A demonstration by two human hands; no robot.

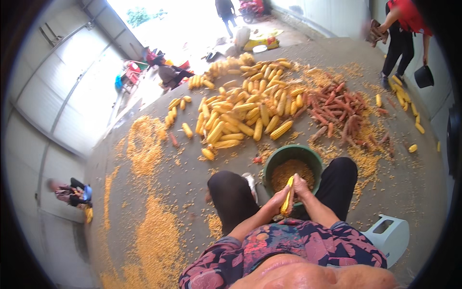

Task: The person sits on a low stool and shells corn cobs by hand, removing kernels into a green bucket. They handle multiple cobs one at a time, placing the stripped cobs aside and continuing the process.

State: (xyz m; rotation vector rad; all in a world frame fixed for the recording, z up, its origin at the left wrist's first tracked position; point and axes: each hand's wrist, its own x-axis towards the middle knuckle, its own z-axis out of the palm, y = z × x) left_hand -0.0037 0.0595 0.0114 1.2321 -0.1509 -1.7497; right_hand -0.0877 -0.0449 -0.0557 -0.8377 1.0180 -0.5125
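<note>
My left hand [280, 199] is closed around a partly shelled corn ear [287, 203], with yellow kernels on one side and reddish cob showing on the other. Against the ear's right side presses my right hand [301, 188]; whether it also grips a bare cob is hidden. Both hands are over the near edge of a green bucket [269, 169], which stands between my knees and holds loose kernels [294, 171]. Ahead of the bucket lies a large heap of yellow corn ears [245, 108]. Right of that heap is a pile of bare reddish cobs [339, 104].
Loose kernels [155, 231] spread over the concrete floor at left. A pale plastic stool [391, 238] stands at my right. A person in red [404, 29] holds a black bucket [424, 76] at upper right. Other people sit at the left and back; another stands in the doorway.
</note>
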